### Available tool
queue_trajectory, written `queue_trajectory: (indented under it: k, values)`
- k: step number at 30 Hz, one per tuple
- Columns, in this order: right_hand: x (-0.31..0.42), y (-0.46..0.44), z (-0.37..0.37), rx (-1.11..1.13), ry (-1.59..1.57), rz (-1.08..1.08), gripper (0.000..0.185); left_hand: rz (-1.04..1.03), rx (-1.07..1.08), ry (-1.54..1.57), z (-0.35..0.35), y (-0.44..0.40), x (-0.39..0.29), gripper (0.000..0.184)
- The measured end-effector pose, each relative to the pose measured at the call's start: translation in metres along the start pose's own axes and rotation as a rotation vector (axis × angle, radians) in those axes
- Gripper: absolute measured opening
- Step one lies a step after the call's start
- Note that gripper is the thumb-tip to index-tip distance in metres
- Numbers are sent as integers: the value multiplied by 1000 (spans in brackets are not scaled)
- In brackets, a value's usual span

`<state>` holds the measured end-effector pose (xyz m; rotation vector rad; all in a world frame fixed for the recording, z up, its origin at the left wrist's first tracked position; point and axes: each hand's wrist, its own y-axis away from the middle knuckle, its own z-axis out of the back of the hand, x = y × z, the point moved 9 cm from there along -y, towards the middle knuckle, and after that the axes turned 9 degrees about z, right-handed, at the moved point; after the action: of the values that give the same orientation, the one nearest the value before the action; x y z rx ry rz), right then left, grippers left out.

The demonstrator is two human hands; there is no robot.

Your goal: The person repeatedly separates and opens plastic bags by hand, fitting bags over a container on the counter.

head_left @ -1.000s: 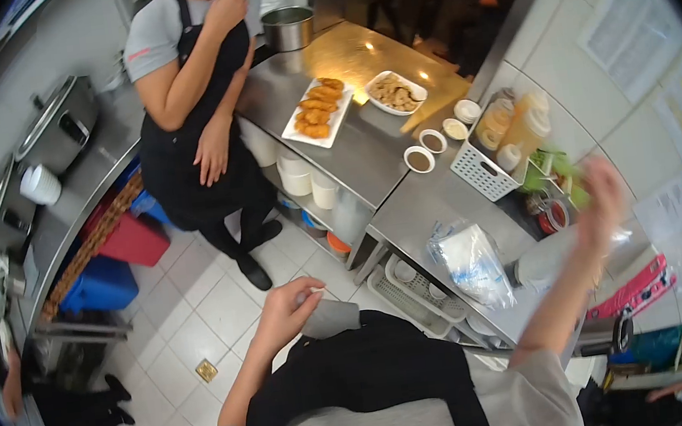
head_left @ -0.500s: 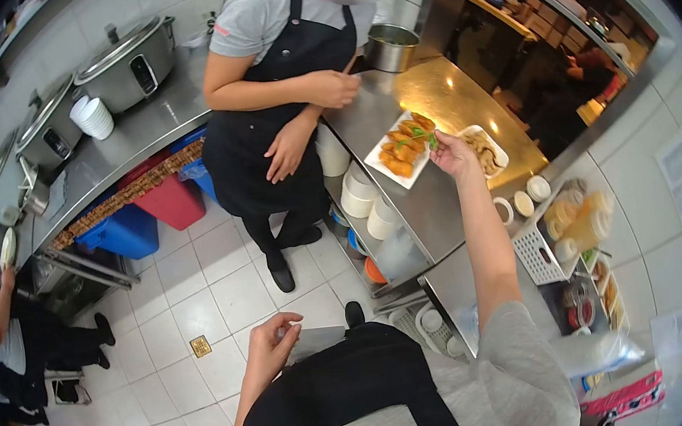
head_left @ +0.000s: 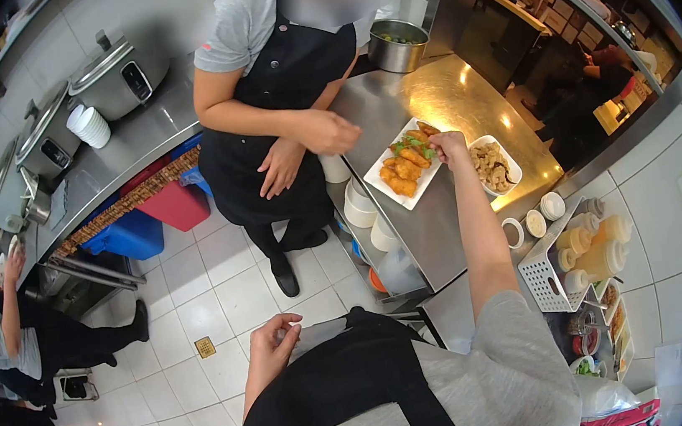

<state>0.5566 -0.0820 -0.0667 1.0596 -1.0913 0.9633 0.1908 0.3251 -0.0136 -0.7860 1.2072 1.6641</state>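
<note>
Just below the fingers of the right hand (head_left: 452, 150), green leafy herbs (head_left: 417, 144) lie scattered over golden-brown fried pieces (head_left: 406, 169) on a white rectangular plate (head_left: 410, 202). The fingertips are bunched together against the leaves, over the plate's right side; whether they pinch a leaf, I cannot tell. The plate lies flat, its long axis slanting from the lower left of the view to the upper right, one short end toward the wearer's side and the other toward the pot side. The fried pieces follow that line.

Close to the right of these fingers is a white ceramic dish of pale brown slices (head_left: 494, 166), apart from the plate. Both stand on a stainless-steel desk (head_left: 444, 235). Just left of the plate, a co-worker's hand (head_left: 330, 132) hovers with loosely curled fingers.

Back toward the body from the right fingers, the left hand (head_left: 270, 351) hangs by the wearer's black apron (head_left: 335, 382), thumb and forefinger curled with a slight gap.

Nearer the wearer than the white dish, three small round cups (head_left: 536, 224) stand in a row beside a white perforated plastic basket (head_left: 546, 278) of squeeze bottles (head_left: 604, 257). Beyond the right fingers, up the desk, is a round steel pot (head_left: 398, 53) with something green inside. Far to their left sit silver rice cookers (head_left: 120, 80) and stacked white bowls (head_left: 89, 126).
</note>
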Motion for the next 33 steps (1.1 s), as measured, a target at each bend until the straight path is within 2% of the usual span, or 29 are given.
queue_trajectory:
  k: [2,3,6,8,10,14,16,17,19,20,21,22,23,25,28,30,32,33]
  values:
    - [6,-4,2,-8,68,161,10,-27,3,-12,-4,-6,-3,15]
    - [5,-3,3,-12,66,158,10,-53,1,-21,-6,-8,-6,15]
    - [47,21,21,-411,729,501,15,-34,3,-26,-9,-9,-10,15]
    - [49,26,26,-405,686,416,12,-45,0,-28,-10,-9,-9,15]
    - [55,31,22,-323,634,479,13,-60,-6,-32,-9,-8,-6,15]
    - [70,72,31,-364,571,517,15,-63,14,-35,-7,-1,0,17]
    - [84,119,34,-405,367,691,15,-96,30,-64,-8,0,-5,17]
    - [79,141,32,-368,209,752,12,-117,61,-41,-11,0,-6,18]
    - [63,200,9,-178,-40,631,7,-156,155,56,-23,1,-13,19]
    - [62,239,-6,-72,71,570,7,-169,201,30,-31,0,-21,19]
    - [48,270,-23,94,-11,576,9,-189,269,33,-41,1,-33,19]
    - [30,300,-36,223,28,459,12,-208,345,40,-51,2,-44,19]
    - [20,335,-41,328,76,354,23,-196,440,99,-66,2,-50,19]
    - [27,395,-32,408,270,623,34,-291,603,143,-97,5,-67,19]
    - [13,466,20,262,328,495,41,-252,843,185,-151,24,-84,17]
    - [-1,513,66,87,393,466,39,-280,1001,190,-183,51,-98,16]
    - [-33,565,135,-235,296,245,30,-287,1077,208,-209,76,-104,15]
    - [-46,598,171,-407,406,200,25,-303,1130,222,-220,90,-102,16]
